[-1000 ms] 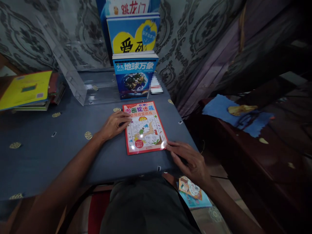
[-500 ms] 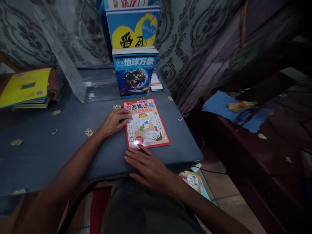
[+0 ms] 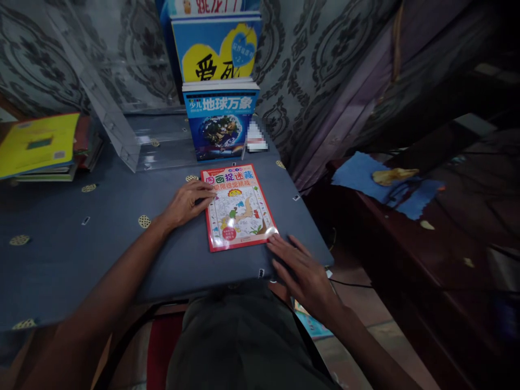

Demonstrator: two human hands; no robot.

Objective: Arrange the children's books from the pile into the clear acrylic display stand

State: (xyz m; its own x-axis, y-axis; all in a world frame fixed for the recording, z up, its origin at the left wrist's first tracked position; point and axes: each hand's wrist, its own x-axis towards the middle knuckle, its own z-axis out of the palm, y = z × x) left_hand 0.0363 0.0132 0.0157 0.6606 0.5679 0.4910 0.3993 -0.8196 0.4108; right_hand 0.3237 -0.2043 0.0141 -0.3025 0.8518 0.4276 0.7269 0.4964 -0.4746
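A red-bordered picture book (image 3: 239,211) with colourful Chinese lettering lies closed and flat on the blue-grey table cover (image 3: 114,233). My left hand (image 3: 189,203) rests along its left edge, fingertips on the cover and fingers stretched out. At the lower right corner of the book is my right hand (image 3: 303,271), its fingers spread and their tips at the corner. Neither hand grips anything. Just behind the book stands a blue book with a globe on its front (image 3: 222,127).
A clear acrylic rack (image 3: 117,135) holds upright books, among them one with a yellow heart (image 3: 217,51). Several stacked books (image 3: 38,143) lie at the left. Right of the table, a dark red wooden surface (image 3: 365,227) carries a blue cloth (image 3: 353,176).
My right hand has moved right, from the book's lower left edge to its lower right corner. My left hand stays at the left edge. The view has shifted slightly.
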